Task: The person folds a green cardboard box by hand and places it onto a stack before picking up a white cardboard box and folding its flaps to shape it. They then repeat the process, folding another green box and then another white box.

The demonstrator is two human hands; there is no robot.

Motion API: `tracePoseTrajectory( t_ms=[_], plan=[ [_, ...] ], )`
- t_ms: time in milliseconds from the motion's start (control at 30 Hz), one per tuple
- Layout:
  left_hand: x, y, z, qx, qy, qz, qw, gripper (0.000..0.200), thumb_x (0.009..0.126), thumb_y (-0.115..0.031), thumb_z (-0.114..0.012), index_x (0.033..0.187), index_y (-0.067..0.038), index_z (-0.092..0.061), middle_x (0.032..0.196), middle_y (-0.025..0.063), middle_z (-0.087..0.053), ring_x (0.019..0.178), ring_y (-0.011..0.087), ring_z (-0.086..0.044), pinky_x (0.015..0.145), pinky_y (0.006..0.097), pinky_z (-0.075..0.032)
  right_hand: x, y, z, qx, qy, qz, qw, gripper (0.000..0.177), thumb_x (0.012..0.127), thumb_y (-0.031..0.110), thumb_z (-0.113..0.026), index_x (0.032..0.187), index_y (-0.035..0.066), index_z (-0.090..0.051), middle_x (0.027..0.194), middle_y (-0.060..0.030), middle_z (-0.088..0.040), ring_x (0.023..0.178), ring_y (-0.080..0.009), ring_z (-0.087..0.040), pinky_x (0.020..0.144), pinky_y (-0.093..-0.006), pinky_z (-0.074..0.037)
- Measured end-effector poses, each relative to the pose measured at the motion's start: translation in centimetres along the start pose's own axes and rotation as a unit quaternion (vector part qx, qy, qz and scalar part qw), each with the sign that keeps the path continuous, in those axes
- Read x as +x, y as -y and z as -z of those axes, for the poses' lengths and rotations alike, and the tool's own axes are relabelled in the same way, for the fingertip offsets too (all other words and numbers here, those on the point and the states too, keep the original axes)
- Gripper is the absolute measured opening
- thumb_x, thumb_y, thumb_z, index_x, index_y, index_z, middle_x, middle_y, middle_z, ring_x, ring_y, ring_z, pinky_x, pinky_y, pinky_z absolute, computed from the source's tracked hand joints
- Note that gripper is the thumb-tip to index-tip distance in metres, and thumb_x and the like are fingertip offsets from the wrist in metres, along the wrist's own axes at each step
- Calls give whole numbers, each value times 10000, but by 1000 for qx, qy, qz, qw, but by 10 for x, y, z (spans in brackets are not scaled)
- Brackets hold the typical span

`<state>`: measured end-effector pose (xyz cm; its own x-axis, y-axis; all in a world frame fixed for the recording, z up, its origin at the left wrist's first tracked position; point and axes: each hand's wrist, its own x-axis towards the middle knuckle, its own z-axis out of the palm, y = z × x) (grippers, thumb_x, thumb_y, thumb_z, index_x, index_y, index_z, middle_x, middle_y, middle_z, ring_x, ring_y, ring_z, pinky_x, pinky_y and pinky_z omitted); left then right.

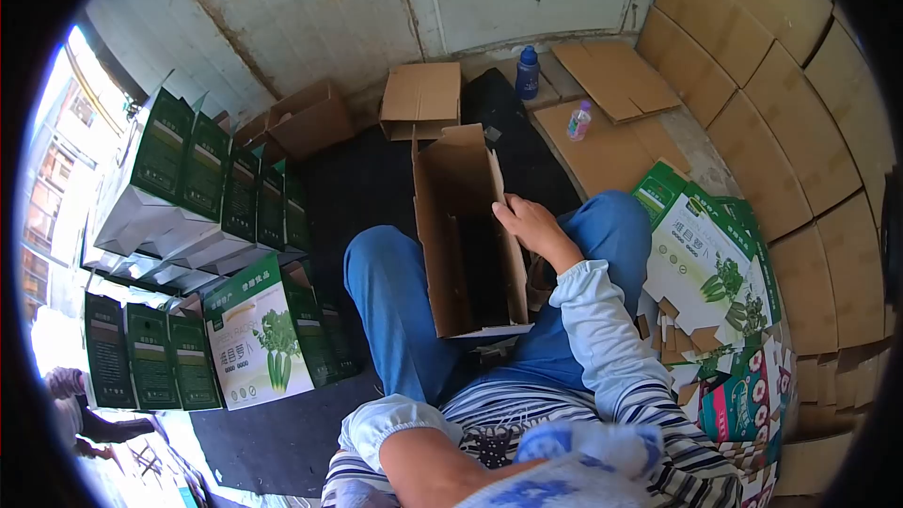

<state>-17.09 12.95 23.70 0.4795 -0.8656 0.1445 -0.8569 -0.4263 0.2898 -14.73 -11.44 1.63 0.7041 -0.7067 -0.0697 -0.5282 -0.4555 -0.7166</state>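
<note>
An open carton (pixel 461 245), brown inside and tall, stands between my knees with its opening toward me. My right hand (pixel 533 226) grips the carton's right edge, fingers over the rim and thumb on the side. My left forearm (pixel 423 461) bends up across my chest at the bottom of the view. A white and blue cloth (pixel 583 461), partly blurred, covers where my left hand is, so its fingers are hidden.
Green and white printed boxes (pixel 259 339) are stacked at left. Flattened printed boxes (pixel 705 254) lie at right, beside a wall of brown cartons (pixel 781 85). A blue bottle (pixel 528 73), a small clear bottle (pixel 578 120) and an upright brown box (pixel 420 99) are ahead.
</note>
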Motion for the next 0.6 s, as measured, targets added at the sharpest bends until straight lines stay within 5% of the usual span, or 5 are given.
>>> tracePoseTrajectory(
  t_ms=[333,467,600],
  plan=[
    [2,-44,14,184,29,239,953,397,801,-236,-697,1048,50,-576,819,127,-625,724,189,-627,646,261,-505,-3,2,4,0,-10,-1,1000,515,940,412,-362,1184,-6,-541,1086,-254,-610,1051,-402,-555,916,-441,-421],
    [-6,-58,-8,415,-28,392,820,435,810,-295,-695,1040,55,-577,821,132,-627,753,191,-634,667,263,-515,-2,2,3,-2,-6,0,1000,499,939,411,-371,1168,6,-551,1070,-254,-613,1038,-403,-560,905,-439,-427],
    [-5,-59,-3,316,-13,308,897,429,812,-289,-690,1044,53,-576,829,132,-626,760,192,-633,674,266,-513,0,1,3,-11,5,14,1000,478,939,415,-378,1127,20,-571,1015,-259,-622,992,-414,-574,863,-456,-445]
  ],
)
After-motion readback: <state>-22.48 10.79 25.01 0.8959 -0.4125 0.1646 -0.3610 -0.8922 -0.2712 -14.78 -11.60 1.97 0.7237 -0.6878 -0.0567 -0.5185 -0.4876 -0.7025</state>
